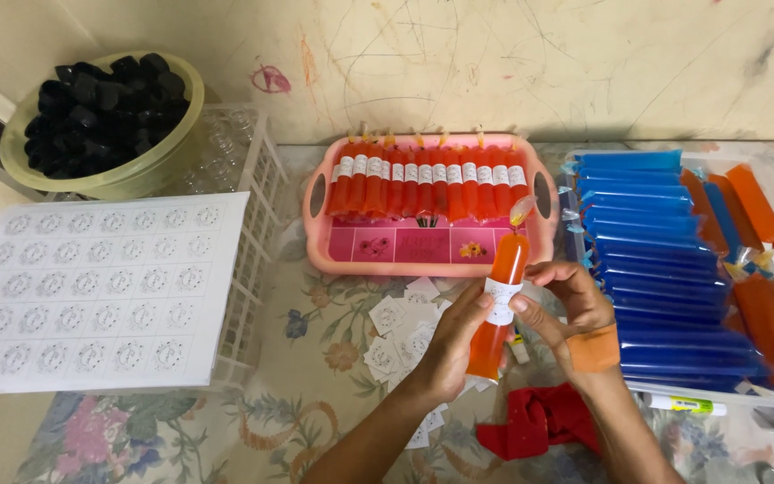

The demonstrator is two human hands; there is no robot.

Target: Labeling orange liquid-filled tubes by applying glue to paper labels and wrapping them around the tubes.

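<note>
head view: orange ice pop (pixel 502 296) upright at centre, 6 o'clock of pink tray (pixel 333 255).
left hand (pixel 450 345): fingers wrapped round pop.
right hand (pixel 575 309): fingertips pinch white label (pixel 501 300).
tip: press label flat, straight, no creases.

We see a white label sheet (pixel 91 291) at left, cut labels (pixel 400 327) mid-surface, labelled orange packs (pixel 427 184) in the tray, and blue packs (pixel 665 269) at right.

Both hands meet on one orange ice pop tube (pixel 499 309) — the left hand (pixel 450 345) grips its lower half, the right hand (pixel 571 305) presses a small white label (pixel 501 300), probably a sticker, against it, just before the pink tray (pixel 432 246).
</note>
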